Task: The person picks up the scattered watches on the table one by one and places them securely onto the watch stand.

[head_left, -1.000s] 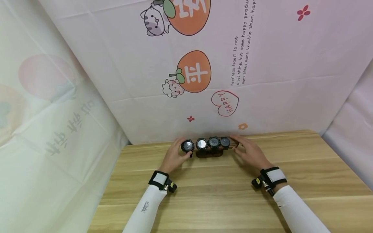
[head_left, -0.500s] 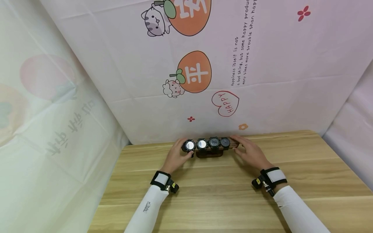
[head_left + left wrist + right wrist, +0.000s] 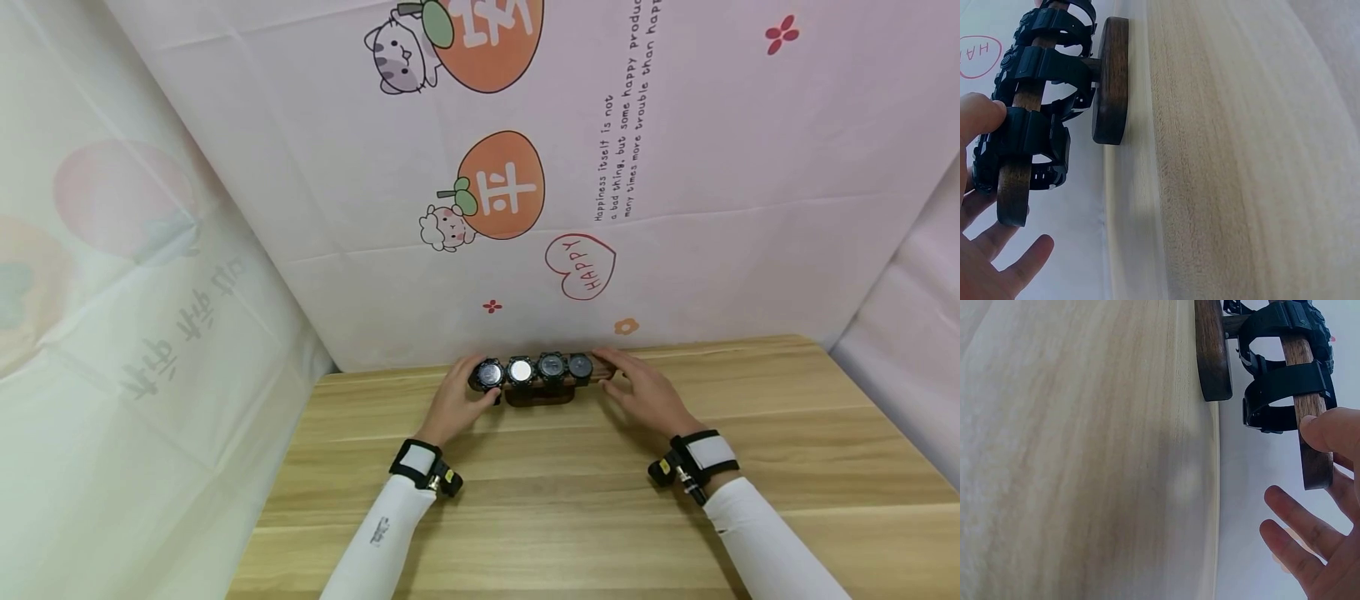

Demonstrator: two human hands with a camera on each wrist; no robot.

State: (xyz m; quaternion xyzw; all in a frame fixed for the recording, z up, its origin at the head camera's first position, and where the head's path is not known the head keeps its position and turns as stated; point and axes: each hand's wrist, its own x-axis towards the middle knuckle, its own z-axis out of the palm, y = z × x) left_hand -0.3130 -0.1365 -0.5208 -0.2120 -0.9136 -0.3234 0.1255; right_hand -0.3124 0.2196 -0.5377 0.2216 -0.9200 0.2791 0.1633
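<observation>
A dark wooden watch stand [image 3: 602, 368] stands at the back of the table, its crossbar carrying several black wristwatches. My left hand [image 3: 452, 403] grips the leftmost watch [image 3: 490, 374] at the bar's left end. In the left wrist view, the thumb lies on that watch's black strap [image 3: 1022, 132], which loops round the bar. My right hand [image 3: 651, 396] holds the bar's right end, with the thumb against the wood just beyond the rightmost watch [image 3: 580, 367]. The right wrist view shows the last two fingers [image 3: 1300, 519] spread away from the bar.
The stand's short base [image 3: 538, 398] rests on the wood-grain table [image 3: 555, 508], close to the printed white cloth [image 3: 720, 250] behind it. More cloth hangs at the left and right sides. Each wrist wears a strapped camera [image 3: 442, 482].
My left hand has shifted slightly right, and the leftmost watch has slid along the bar closer to the watch beside it. My right hand stays in place on the bar's end.
</observation>
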